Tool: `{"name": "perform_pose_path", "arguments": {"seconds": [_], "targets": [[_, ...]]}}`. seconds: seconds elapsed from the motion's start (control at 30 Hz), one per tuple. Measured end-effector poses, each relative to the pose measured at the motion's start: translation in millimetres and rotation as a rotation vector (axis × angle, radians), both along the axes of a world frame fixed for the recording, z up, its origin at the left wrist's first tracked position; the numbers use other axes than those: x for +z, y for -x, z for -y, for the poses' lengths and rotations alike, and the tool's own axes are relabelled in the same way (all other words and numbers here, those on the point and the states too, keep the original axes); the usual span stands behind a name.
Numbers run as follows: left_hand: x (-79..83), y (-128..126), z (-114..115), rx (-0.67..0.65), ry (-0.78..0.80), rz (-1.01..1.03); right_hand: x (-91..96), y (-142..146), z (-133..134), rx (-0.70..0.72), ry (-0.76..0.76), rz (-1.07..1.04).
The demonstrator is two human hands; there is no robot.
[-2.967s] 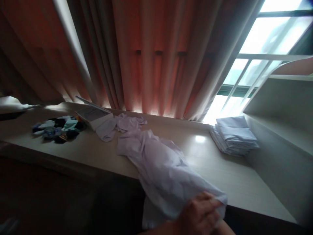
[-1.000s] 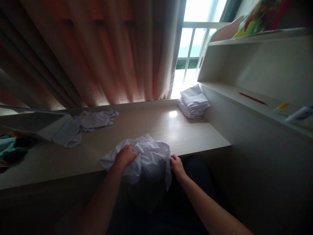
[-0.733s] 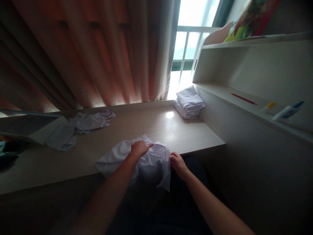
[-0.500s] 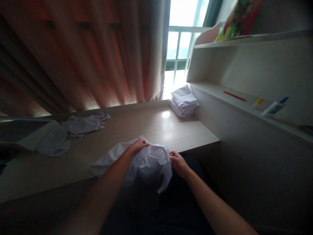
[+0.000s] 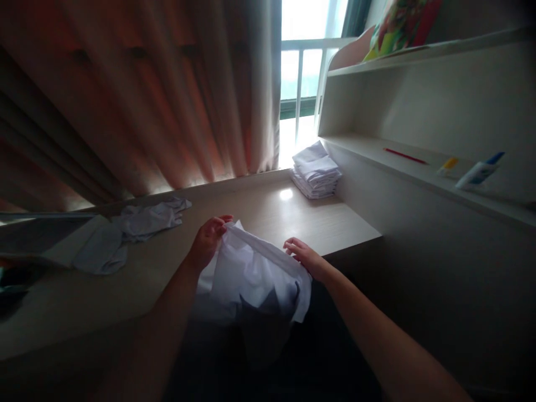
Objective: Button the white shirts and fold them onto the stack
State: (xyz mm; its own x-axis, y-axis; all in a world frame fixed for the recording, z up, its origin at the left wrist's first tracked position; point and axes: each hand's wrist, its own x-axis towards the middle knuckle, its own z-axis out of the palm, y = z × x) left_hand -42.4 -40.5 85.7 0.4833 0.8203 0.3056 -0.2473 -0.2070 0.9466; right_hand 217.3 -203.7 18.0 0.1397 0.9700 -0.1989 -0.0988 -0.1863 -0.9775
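Observation:
A white cloth (image 5: pixel 255 273) with a straight folded band along its upper edge hangs over the front edge of the desk and my lap. My left hand (image 5: pixel 208 237) is closed on the upper left corner of this band, lifting it. At the band's right end is my right hand (image 5: pixel 305 258), fingers curled over the far side of the cloth; the thumb's grip is partly hidden. The band slopes down from left to right between the two hands. Lower folds of the cloth fall into shadow.
A neat stack of folded white cloths (image 5: pixel 316 170) stands at the desk's back right corner. Crumpled white cloths (image 5: pixel 153 219) and another white piece (image 5: pixel 100 251) lie at left. On the right shelf (image 5: pixel 372 142) are a red pencil (image 5: pixel 405 156) and a blue-capped tube (image 5: pixel 479 170). Curtains (image 5: pixel 176 111) hang behind.
My left hand has moved left and up, raising the cloth's edge. The band is now stretched between both hands. My right hand has risen slightly. The view has shifted a little.

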Motion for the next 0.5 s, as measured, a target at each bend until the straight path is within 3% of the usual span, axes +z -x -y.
{"name": "perform_pose_path", "arguments": {"seconds": [0.1,0.17,0.27,0.37,0.43,0.5], "targets": [[16.6,2.1,10.8,0.024,-0.101,0.032,12.9,21.1,-7.7,-0.102,-0.244,0.486],[29.1,2.6,20.0,0.012,-0.153,-0.007,21.7,41.5,-10.1,-0.108,-0.379,0.672],[44.1,3.7,31.6,-0.010,-0.213,-0.088,29.9,73.6,-17.1,-0.038,-0.445,0.668],[47.8,7.5,32.6,-0.001,-0.240,-0.162,26.3,97.0,-33.9,-0.030,-0.428,0.595],[45.5,8.0,30.7,0.127,-0.273,-0.270,18.2,105.4,-49.2,-0.022,-0.367,0.650],[43.4,0.6,36.2,0.384,-0.382,-0.402,8.7,109.4,-64.8,0.006,-0.283,0.754]]}}
